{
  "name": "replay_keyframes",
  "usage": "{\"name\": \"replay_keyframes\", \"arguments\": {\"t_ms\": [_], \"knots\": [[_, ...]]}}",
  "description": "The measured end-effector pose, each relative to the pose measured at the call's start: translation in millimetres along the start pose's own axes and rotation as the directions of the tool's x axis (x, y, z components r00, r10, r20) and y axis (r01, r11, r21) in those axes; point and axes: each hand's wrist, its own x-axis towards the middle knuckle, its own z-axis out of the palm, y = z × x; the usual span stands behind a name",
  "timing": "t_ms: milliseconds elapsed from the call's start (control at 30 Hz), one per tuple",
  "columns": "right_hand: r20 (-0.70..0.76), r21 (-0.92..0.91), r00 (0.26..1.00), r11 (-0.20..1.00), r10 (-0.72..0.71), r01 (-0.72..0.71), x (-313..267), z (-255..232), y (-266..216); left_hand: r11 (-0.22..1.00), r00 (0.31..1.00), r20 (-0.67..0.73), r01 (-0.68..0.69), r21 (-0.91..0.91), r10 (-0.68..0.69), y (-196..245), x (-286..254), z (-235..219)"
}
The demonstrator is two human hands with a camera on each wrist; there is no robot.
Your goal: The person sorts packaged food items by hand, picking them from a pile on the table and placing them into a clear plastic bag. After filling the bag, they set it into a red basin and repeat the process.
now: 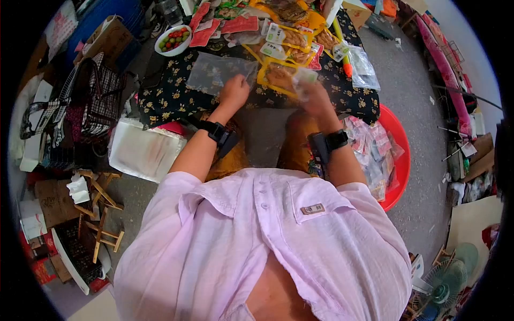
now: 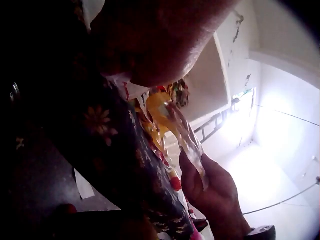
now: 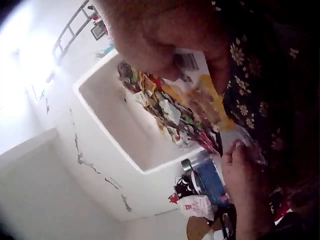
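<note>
In the head view my left hand (image 1: 235,92) pinches the near right edge of a clear plastic bag (image 1: 206,69), which lies flat on the dark flowered tablecloth (image 1: 171,99). My right hand (image 1: 317,100), slightly blurred, grips the right end of a yellow-edged food packet (image 1: 278,75) with a clear window and brown food inside. The right wrist view shows this packet (image 3: 202,102) under the right hand (image 3: 160,35), with a white barcoded label. Lower there, the left hand (image 3: 242,170) holds the bag (image 3: 240,140) by its edge.
More yellow packets (image 1: 289,36) and red-and-white packets (image 1: 205,33) cover the table's far side. A white bowl (image 1: 173,40) of small red and green fruits stands far left. At right are clear bags (image 1: 364,69) and a red tub (image 1: 402,155) of packets on the floor.
</note>
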Motion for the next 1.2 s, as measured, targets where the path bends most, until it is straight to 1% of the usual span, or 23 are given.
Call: {"name": "replay_keyframes", "arguments": {"t_ms": [33,133,233,333,400,467,500,567,633,667,700,767,800,833,867,900,933,1033,1067,1100,1133,1167,1200], "knots": [[0.044,-0.102,0.998,0.993,-0.047,0.051,1.2,0.4,2.4,1.000,1.000,0.004,-0.002,0.016,0.002,0.7,0.8,-0.1],[0.035,0.138,0.986,0.977,0.162,-0.166,6.5,12.4,4.8,0.996,0.995,-0.045,-0.087,0.002,0.087,-2.9,1.6,6.3],[0.077,0.366,0.929,0.857,0.361,-0.363,9.5,24.6,3.8,0.992,0.990,-0.070,-0.123,-0.014,0.122,-2.6,-1.1,9.8],[0.060,0.217,0.949,0.924,0.309,-0.314,7.9,28.3,-1.9,0.987,0.985,-0.074,-0.154,0.042,0.157,3.2,-5.0,9.9],[0.048,0.170,0.981,0.966,0.187,-0.192,9.6,32.6,3.3,0.979,0.985,-0.033,-0.167,0.116,0.172,10.3,-7.2,6.4],[0.040,-0.040,0.997,0.997,0.065,-0.064,12.1,36.1,5.5,0.970,0.982,-0.021,-0.184,0.159,0.190,15.0,-8.9,4.8],[0.046,-0.225,0.999,0.974,0.006,0.004,13.5,40.3,-1.2,0.967,0.979,-0.030,-0.194,0.166,0.202,16.3,-9.2,5.2],[0.125,-0.501,0.984,0.848,-0.129,0.175,19.4,46.7,0.1,0.962,0.973,-0.054,-0.214,0.172,0.226,16.5,-8.2,5.3],[0.271,-0.656,0.929,0.658,-0.253,0.370,36.5,48.4,24.2,0.958,0.965,-0.081,-0.232,0.169,0.248,14.3,-7.2,5.8],[0.242,-0.445,0.951,0.849,-0.191,0.284,45.5,50.6,42.8,0.960,0.975,-0.048,-0.204,0.194,0.217,16.2,-7.8,4.1],[0.234,-0.196,0.964,0.966,-0.122,0.170,51.9,58.3,48.4,0.960,0.983,-0.018,-0.175,0.220,0.183,19.2,-9.0,0.1],[0.232,0.044,0.970,0.995,0.076,-0.089,54.8,55.9,57.4,0.956,0.987,0.013,-0.157,0.247,0.158,20.3,-11.9,-4.9],[0.216,0.021,0.955,0.977,0.204,-0.214,41.7,53.6,21.8,0.954,0.986,0.015,-0.167,0.248,0.168,19.6,-13.2,-6.4],[0.255,-0.184,0.955,0.977,0.153,-0.107,39.1,46.4,13.4,0.953,0.984,0.015,-0.175,0.247,0.177,18.8,-14.0,-7.5],[0.294,-0.373,0.950,0.928,0.102,0.016,36.6,39.1,5.0,0.956,0.986,0.022,-0.166,0.241,0.166,18.2,-14.8,-7.8],[0.460,-0.629,0.885,0.677,-0.072,0.382,39.8,28.5,9.1,0.959,0.987,0.030,-0.159,0.234,0.156,17.8,-15.7,-7.5],[0.651,-0.702,0.745,0.257,-0.145,0.664,41.5,22.7,15.0,0.962,0.988,0.040,-0.153,0.226,0.147,17.5,-16.4,-6.7],[0.312,-0.624,0.943,0.724,-0.112,0.292,36.5,40.9,27.7,0.949,0.971,-0.029,-0.224,0.222,0.236,15.7,-16.9,0.0],[0.167,-0.443,0.984,0.896,0.059,0.021,37.9,50.6,26.1,0.948,0.971,-0.023,-0.227,0.225,0.238,14.5,-16.4,1.8],[0.068,-0.194,0.962,0.950,0.263,-0.245,40.1,62.8,18.0,0.946,0.971,-0.018,-0.230,0.228,0.240,13.1,-15.3,3.3],[0.029,0.089,0.881,0.877,0.471,-0.472,41.8,71.6,13.8,0.944,0.970,-0.013,-0.233,0.233,0.242,11.7,-14.6,3.8],[0.068,0.001,0.949,0.951,0.309,-0.310,45.6,74.3,22.1,0.944,0.970,-0.013,-0.234,0.233,0.244,10.4,-13.7,3.9],[0.120,-0.077,0.983,0.988,0.140,-0.131,48.9,77.7,28.1,0.943,0.969,-0.013,-0.237,0.233,0.246,9.3,-13.3,3.3]]}}
